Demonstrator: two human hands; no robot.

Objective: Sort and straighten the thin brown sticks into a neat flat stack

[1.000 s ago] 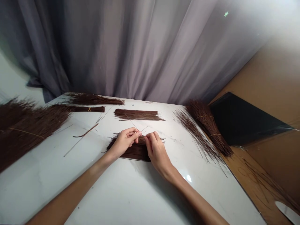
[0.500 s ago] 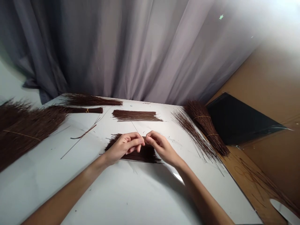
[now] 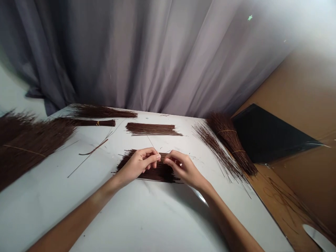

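Hands (image 3: 138,161) hide stick pile (image 3: 163,172) (partly).

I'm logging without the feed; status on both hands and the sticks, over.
Left hand pinching a thin stick. Right hand curled close by, grip unclear. Dark stick pile beneath, partly hidden by both hands.

On my feed, a grey curtain (image 3: 147,52) hangs beyond the white table (image 3: 147,217), 1 green star (image 3: 250,17) shows upper right, a black panel (image 3: 270,136) sits right, and something white (image 3: 317,235), perhaps rounded, lies lower right.
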